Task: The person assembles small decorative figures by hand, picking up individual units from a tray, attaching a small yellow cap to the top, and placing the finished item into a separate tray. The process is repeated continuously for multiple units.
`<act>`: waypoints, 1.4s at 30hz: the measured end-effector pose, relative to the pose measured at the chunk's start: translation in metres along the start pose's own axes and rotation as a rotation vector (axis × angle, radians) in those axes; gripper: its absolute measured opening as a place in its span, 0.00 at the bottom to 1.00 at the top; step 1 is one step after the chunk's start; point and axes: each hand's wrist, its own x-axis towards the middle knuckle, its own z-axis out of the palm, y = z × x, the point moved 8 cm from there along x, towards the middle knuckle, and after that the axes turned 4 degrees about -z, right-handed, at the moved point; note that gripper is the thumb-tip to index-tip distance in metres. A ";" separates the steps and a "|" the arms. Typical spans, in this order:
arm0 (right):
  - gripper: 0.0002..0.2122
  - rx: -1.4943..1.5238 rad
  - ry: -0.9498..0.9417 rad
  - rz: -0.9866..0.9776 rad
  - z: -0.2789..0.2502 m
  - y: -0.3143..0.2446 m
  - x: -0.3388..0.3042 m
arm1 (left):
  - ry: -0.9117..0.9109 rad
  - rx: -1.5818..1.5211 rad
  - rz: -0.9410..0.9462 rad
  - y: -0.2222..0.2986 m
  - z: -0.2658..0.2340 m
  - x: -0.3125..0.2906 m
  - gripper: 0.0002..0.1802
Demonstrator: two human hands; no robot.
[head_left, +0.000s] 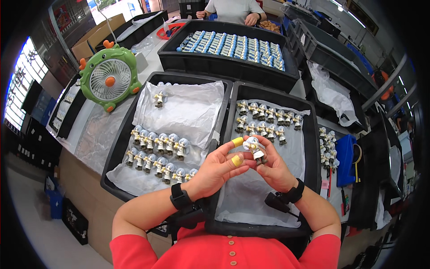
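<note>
My right hand (277, 169) is closed around a small figurine (256, 151) with pale blue-grey hair, a white coat and dark boots, held upright above the right black tray (313, 134). My left hand (219, 168) comes close from the left, with yellow tape round its thumb and index finger. Those two fingers are apart, the index tip at the figurine's hair; whether it touches, I cannot tell. Behind the held figurine, rows of similar figurines (270, 114) lie on the right tray's white sheet. More figurines (160, 142) fill rows in the left black tray (117, 157).
A far black tray (224, 65) holds many blue-and-white pieces. A green fan (110, 80) stands at left. At right are loose figurines (328, 148), a blue container (345, 159) and stacked trays (331, 47). Another person (233, 11) sits across the table.
</note>
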 end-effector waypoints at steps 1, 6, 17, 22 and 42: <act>0.34 0.034 0.004 0.005 0.000 0.000 0.000 | -0.003 0.003 0.001 0.000 0.001 0.000 0.31; 0.34 0.190 0.012 0.035 0.005 -0.003 0.001 | -0.036 0.030 -0.003 0.003 0.007 -0.001 0.31; 0.34 -0.285 0.118 -0.077 -0.008 -0.008 -0.004 | -0.007 -0.021 -0.023 -0.006 -0.001 0.000 0.31; 0.32 -1.239 0.032 -0.437 0.028 -0.036 -0.011 | -0.001 0.116 0.014 -0.006 0.001 -0.001 0.28; 0.32 -1.079 0.081 -0.419 0.025 -0.050 -0.015 | -0.002 0.035 0.168 0.018 -0.001 -0.004 0.25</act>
